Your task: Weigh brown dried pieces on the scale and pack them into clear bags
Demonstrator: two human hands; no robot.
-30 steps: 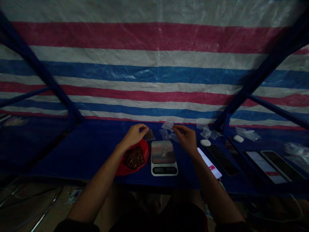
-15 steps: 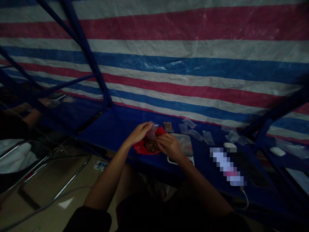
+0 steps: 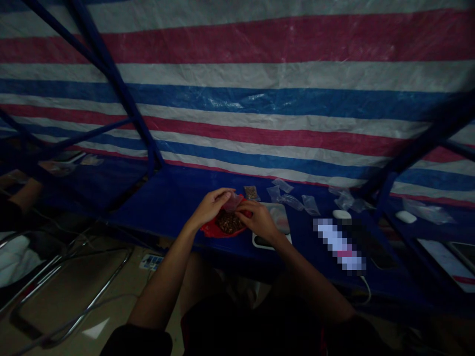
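Note:
A small clear plastic bag (image 3: pixel 232 201) is held up over a red bag (image 3: pixel 210 228) full of small brown pieces (image 3: pixel 229 222). My left hand (image 3: pixel 212 206) pinches the clear bag at its upper left. At its lower right edge, the fingers of my right hand (image 3: pixel 258 218) are closed together on it. Just right of the red bag, partly under my right wrist, lies a white kitchen scale (image 3: pixel 278 217) with a pale plate. Behind my hands rests a filled small bag (image 3: pixel 251 192) holding brown pieces.
Several empty clear bags (image 3: pixel 292 201) lie at the back of the blue table (image 3: pixel 178 188). To the right are a lit phone (image 3: pixel 339 244) with a cable and a white rounded case (image 3: pixel 341 214). Blue metal posts (image 3: pixel 129 106) and a striped tarp stand behind. Another person's arm (image 3: pixel 27 194) is at far left.
My view has shifted slightly, moving the scene left. The clear bag sits lower over the brown pieces, and my right fingers have moved a little along its lower edge.

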